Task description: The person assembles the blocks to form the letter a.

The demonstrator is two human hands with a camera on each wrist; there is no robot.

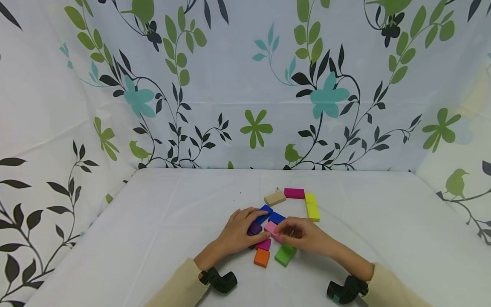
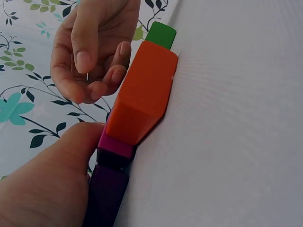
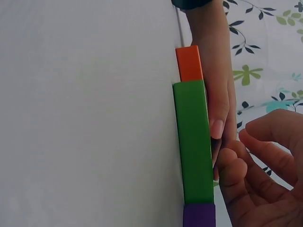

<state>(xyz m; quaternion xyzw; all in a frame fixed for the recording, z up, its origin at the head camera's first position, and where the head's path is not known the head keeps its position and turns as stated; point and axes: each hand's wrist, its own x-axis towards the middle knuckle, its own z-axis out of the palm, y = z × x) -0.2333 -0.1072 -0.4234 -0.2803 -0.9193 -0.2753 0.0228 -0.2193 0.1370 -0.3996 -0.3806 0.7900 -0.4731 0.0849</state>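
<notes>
My left hand (image 1: 239,230) lies over the left side of a cluster of wooden blocks, fingertips on a blue block (image 1: 264,209) and thumb by a magenta block (image 1: 264,244). Under its palm a purple block (image 1: 254,228) is partly covered. Low over the pink block (image 1: 271,229), my right hand (image 1: 307,233) has loosely bent fingers, with nothing visible between them in the right wrist view. A second blue block (image 1: 276,217) sits just beyond the pink one. Nearer me are an orange block (image 1: 261,258) and a green block (image 1: 285,255).
Behind the cluster stand a tan block (image 1: 275,198), another magenta block (image 1: 294,193) and two yellow blocks (image 1: 312,212), forming a bent row. In the right wrist view a purple block (image 3: 199,215) adjoins the green one. A white cloth (image 1: 172,204) covers the table.
</notes>
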